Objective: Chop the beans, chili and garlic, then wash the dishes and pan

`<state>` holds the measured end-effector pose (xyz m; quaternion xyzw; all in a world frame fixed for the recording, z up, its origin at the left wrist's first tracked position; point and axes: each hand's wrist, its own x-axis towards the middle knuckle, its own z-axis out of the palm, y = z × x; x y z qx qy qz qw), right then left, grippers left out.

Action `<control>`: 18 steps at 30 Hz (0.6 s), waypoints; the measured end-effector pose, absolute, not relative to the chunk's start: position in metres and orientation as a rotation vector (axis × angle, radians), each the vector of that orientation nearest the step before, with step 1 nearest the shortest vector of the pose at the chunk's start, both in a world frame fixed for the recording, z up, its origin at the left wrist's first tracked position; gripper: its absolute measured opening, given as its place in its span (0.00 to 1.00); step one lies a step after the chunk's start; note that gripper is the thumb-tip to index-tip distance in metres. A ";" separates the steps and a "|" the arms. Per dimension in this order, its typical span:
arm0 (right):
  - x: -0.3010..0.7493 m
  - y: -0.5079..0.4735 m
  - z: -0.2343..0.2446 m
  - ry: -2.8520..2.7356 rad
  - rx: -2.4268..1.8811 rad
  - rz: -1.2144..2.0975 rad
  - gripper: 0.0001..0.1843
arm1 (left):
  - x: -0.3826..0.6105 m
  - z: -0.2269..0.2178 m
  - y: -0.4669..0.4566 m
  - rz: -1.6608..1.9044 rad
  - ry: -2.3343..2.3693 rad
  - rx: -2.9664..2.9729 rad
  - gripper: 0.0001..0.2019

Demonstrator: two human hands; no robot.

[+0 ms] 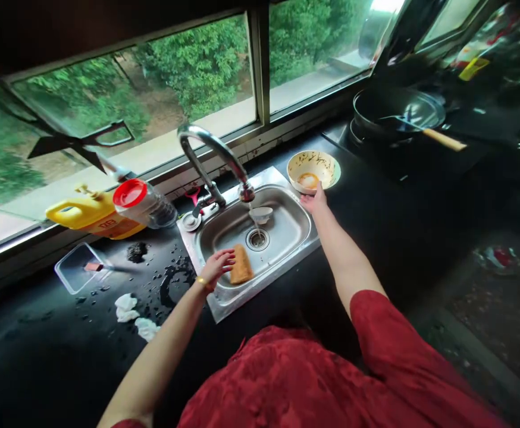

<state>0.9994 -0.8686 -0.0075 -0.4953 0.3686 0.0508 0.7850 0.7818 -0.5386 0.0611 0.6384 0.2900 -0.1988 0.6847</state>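
1. head view: the left hand (218,266) reaches into a rectangular stainless-steel sink (299,233) set in a black countertop (376,226), its fingers bent onto the left edge of an orange-brown rectangular sponge (242,266); i cannot tell whether they pinch it or only rest on it
2. the sponge lies flat on the sink floor at the near side, just beside the round drain (257,239)
3. the right hand (314,199) stretches to the sink's far right corner and clasps the near rim of a cream round bowl (320,161) smeared with brown streaks, which stands on the countertop touching the sink's edge
4. a curved chrome tap (213,151) arches over the basin with a thin stream of water running from it, past a small white dish (260,214) towards the drain
5. left of the sink lie a yellow plastic jug (85,215) and a clear bottle with a red cap (146,203), both on their sides by the window
6. nearer, a clear plastic box (70,274) and crumpled white tissues (128,308) sit among water drops
7. a black frying pan (396,113) with a wooden-handled tool in it stands well apart on the right
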 end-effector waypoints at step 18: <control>0.909 -0.892 0.014 0.666 -1.055 0.578 0.19 | 0.803 -0.055 -0.601 -0.716 1.095 2.216 0.44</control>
